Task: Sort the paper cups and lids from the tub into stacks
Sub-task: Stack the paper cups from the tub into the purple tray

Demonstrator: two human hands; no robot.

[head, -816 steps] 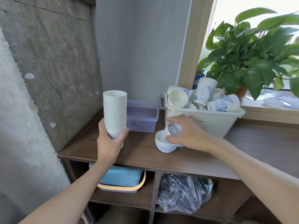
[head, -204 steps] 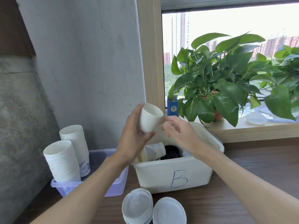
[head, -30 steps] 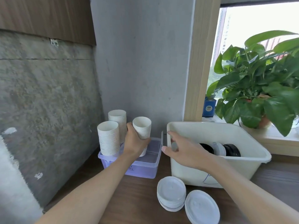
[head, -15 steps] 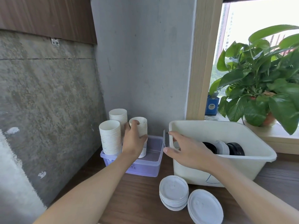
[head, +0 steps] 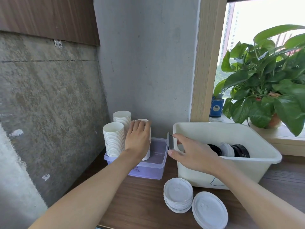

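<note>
Gripping short cup stack standing in purple bin, left hand wraps it; two taller stacks just left of grip. Right hand relaxed, empty, above tub; few lids inside, unsorted.

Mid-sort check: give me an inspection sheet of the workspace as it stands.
Surface: dark wooden tabletop, bearing two stacks of white round lids.
Job's things: white plastic tub holds black lids and a white lid; translucent purple plastic box holds three stacks of white paper cups.
Clutter: nothing seen.
Grippers: left hand has its grip round the third cup stack; right hand open over the tub's corner.
Cables: nothing seen.
Surroundings: concrete walls, wooden window frame, potted green plant, small blue box on the sill.
</note>
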